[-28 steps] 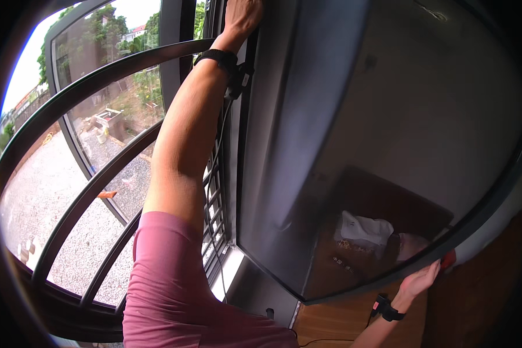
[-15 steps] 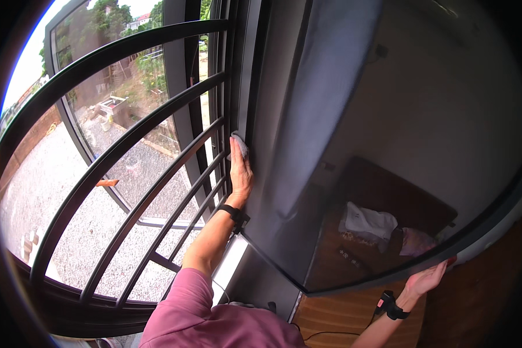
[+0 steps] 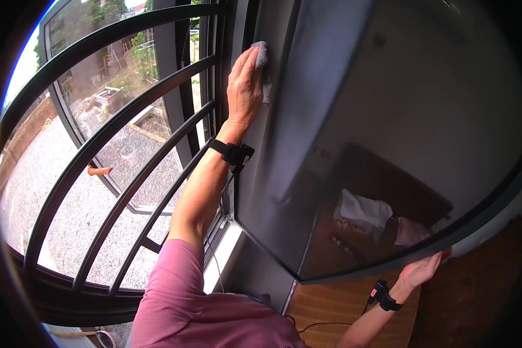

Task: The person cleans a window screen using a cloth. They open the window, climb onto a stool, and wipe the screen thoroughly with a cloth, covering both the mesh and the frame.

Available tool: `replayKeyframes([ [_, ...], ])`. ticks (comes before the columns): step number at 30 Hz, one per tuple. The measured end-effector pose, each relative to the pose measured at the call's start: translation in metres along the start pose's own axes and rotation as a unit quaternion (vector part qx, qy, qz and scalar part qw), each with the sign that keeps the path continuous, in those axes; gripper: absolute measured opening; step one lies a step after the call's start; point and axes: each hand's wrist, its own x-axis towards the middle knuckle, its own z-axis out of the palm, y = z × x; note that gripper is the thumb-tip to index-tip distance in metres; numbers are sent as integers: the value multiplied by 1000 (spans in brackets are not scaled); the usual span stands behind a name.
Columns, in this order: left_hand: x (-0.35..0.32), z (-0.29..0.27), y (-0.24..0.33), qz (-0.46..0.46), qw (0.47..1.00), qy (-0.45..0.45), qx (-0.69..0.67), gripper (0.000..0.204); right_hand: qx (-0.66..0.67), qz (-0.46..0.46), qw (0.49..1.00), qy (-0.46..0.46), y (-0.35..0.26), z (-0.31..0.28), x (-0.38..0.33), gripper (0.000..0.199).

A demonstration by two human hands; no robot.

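My left hand (image 3: 245, 90) reaches up along the dark window frame (image 3: 233, 35), its fingers pressing a grey cloth (image 3: 261, 55) to the frame's inner side. Part of the cloth shows beyond the fingertips and beside the palm. A large dark, see-through window panel (image 3: 354, 122) stands swung into the room on the right. At its lower edge my right hand (image 3: 420, 271) grips the panel's dark rim. A small red thing (image 3: 446, 252) shows by those fingertips; its kind is unclear. Both wrists wear black straps with small devices.
Curved black window bars (image 3: 107, 139) fill the left side. Beyond them an outer glass sash (image 3: 107, 98) with an orange-brown handle (image 3: 100, 170) stands open over gravel. A white bag (image 3: 362, 209) shows through the panel. A thin black cable (image 3: 325, 325) runs over the wooden surface below.
My left hand has slid upward along the frame with the cloth and slightly to the right. My right hand still grips the panel rim, and the view has shifted a little.
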Motion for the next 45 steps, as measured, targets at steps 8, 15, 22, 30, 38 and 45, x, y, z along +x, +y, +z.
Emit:
replayKeyframes([
  [8,-257,0,60,-115,981,-134,-76,58,-22,-41,999,13,2,16,-6,47],
  [15,-295,-59,111,-140,948,-271,-84,46,-18,-10,1000,4,-7,19,-1,46],
  [22,-112,-30,24,-191,979,71,2,29,-27,-22,999,-1,-3,9,-4,47],
  [30,-194,3,105,-215,967,-100,-96,32,-31,-34,999,13,-2,17,-7,46],
  [38,-285,-32,214,-24,901,-356,-247,39,-38,-19,999,-20,-9,14,1,45],
  [45,-147,-10,46,-256,963,-11,-81,29,-37,-25,999,-23,-9,10,-10,43],
])
